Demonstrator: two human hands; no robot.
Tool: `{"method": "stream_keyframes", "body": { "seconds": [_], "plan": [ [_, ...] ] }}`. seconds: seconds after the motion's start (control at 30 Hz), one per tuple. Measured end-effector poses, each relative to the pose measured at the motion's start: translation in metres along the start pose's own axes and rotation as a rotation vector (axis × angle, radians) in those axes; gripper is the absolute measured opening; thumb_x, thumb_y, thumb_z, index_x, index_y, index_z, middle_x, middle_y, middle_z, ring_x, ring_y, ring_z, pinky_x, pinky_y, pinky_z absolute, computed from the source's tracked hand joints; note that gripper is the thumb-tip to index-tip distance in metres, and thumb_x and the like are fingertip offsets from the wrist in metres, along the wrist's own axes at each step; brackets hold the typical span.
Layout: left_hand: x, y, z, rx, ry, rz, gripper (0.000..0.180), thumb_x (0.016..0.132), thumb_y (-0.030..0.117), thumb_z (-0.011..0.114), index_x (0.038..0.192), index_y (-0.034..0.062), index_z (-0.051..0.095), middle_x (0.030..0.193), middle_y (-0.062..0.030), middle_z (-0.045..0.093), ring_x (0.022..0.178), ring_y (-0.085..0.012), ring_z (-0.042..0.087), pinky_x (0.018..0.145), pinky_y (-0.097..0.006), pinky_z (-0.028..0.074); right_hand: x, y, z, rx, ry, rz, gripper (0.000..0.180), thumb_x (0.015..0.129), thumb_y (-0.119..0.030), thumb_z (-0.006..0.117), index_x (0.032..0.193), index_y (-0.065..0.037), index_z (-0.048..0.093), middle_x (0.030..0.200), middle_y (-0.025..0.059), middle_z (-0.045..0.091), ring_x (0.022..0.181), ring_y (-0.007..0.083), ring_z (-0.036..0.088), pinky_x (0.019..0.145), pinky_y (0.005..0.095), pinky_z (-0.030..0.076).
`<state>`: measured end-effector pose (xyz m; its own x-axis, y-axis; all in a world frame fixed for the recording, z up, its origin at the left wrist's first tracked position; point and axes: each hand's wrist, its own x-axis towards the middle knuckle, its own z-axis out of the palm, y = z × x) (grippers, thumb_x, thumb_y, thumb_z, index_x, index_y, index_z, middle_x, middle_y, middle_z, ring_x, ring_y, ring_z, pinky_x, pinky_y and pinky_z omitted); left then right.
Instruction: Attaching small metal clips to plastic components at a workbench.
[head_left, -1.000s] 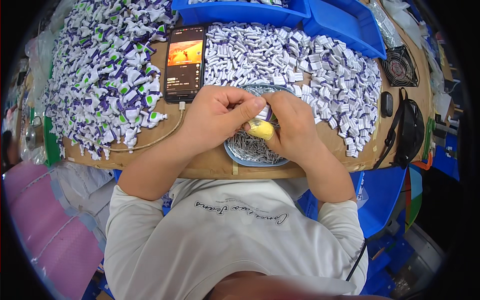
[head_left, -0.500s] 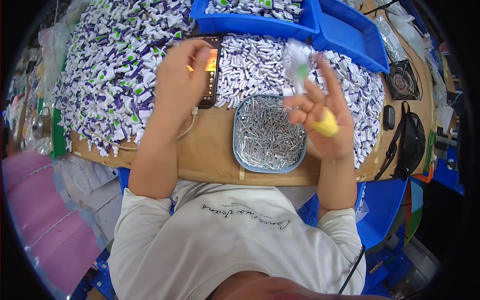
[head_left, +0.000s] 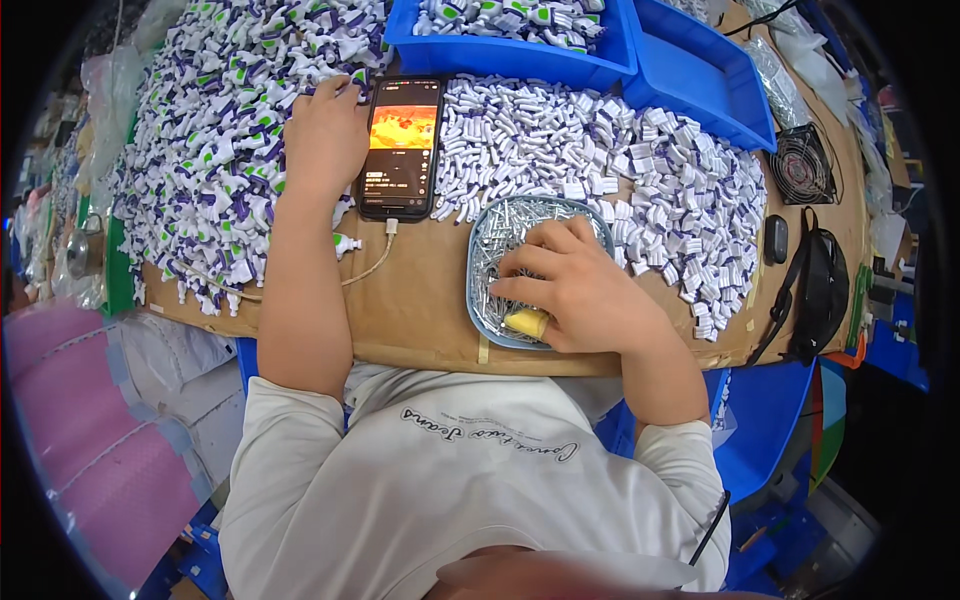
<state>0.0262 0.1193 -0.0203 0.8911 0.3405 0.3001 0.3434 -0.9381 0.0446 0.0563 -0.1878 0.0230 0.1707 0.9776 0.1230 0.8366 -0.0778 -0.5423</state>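
Note:
My left hand (head_left: 326, 135) rests palm down on a heap of white, purple and green plastic figure-like parts (head_left: 225, 110), beside the phone (head_left: 401, 150). Its fingers are bent and somewhat apart, and I see nothing held in them. Over a light blue-grey bowl (head_left: 470, 290) of thin silver metal pins (head_left: 500, 255), my right hand (head_left: 590, 295) reaches down from the right. Its fingers are spread, with their tips among the pins. A yellow wrap (head_left: 527, 322) covers the thumb. No held piece shows there, though the palm side is hidden.
Small white ribbed pieces (head_left: 690, 200) lie heaped behind and right of the bowl. Two blue bins (head_left: 510, 55) stand at the back. A charging cable (head_left: 375, 262) runs from the phone. At the right are a black fan (head_left: 804, 165), a small black case (head_left: 776, 240) and a black pouch (head_left: 826, 290).
My left hand has moved left from over the phone onto the heap. My right hand has come down into the bowl; the blurred white-and-green piece by its fingers is gone from there.

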Motion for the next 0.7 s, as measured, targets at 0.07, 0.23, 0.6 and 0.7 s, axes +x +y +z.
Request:
{"method": "stream_keyframes", "body": {
  "seconds": [0.07, 0.23, 0.6, 0.7],
  "plan": [
    [0.0002, -0.0004, -0.0010, -0.029, -0.016, -0.005, 0.028, 0.087, 0.018, 0.051, 0.107, 0.0047, 0.065, 0.122, -0.0077, 0.057, 0.100, -0.0335, 0.056, 0.083, -0.045, 0.048, -0.0005, -0.0002, 0.0037, -0.048, -0.009, 0.006, 0.040, 0.055, -0.003, 0.065, 0.093, -0.015, 0.068, 0.101, -0.0030, 0.060, 0.096, 0.0210, 0.050, 0.083, 0.0365, 0.035],
    [-0.0012, 0.0019, 0.0019, 0.012, -0.044, -0.019, 0.030, 0.090, 0.019, 0.048, 0.111, 0.0045, 0.063, 0.127, -0.0067, 0.054, 0.106, -0.0328, 0.053, 0.088, -0.045, 0.046, -0.0013, 0.0006, 0.0076, -0.149, 0.009, -0.055, 0.029, 0.060, -0.004, 0.064, 0.087, -0.014, 0.066, 0.088, -0.0048, 0.060, 0.089, 0.0179, 0.050, 0.080, 0.0356, 0.035],
    [0.0002, 0.0022, -0.0001, -0.033, -0.078, -0.041, 0.032, 0.091, 0.019, 0.048, 0.116, 0.0053, 0.060, 0.131, -0.0039, 0.052, 0.110, -0.0315, 0.051, 0.089, -0.045, 0.045, -0.0007, 0.0022, 0.0052, -0.030, 0.093, -0.063, 0.038, 0.056, 0.003, 0.063, 0.092, -0.011, 0.063, 0.087, -0.0003, 0.058, 0.088, 0.0197, 0.052, 0.079, 0.0349, 0.037],
    [0.0002, 0.0023, 0.0013, -0.019, -0.069, -0.027, 0.033, 0.090, 0.019, 0.049, 0.118, 0.0058, 0.059, 0.130, -0.0043, 0.053, 0.109, -0.0325, 0.051, 0.090, -0.044, 0.045, -0.0005, 0.0025, 0.0049, -0.003, 0.113, -0.060, 0.044, 0.055, 0.005, 0.062, 0.095, -0.011, 0.063, 0.088, 0.0008, 0.058, 0.088, 0.0210, 0.052, 0.078, 0.0352, 0.037]
  ]
}}
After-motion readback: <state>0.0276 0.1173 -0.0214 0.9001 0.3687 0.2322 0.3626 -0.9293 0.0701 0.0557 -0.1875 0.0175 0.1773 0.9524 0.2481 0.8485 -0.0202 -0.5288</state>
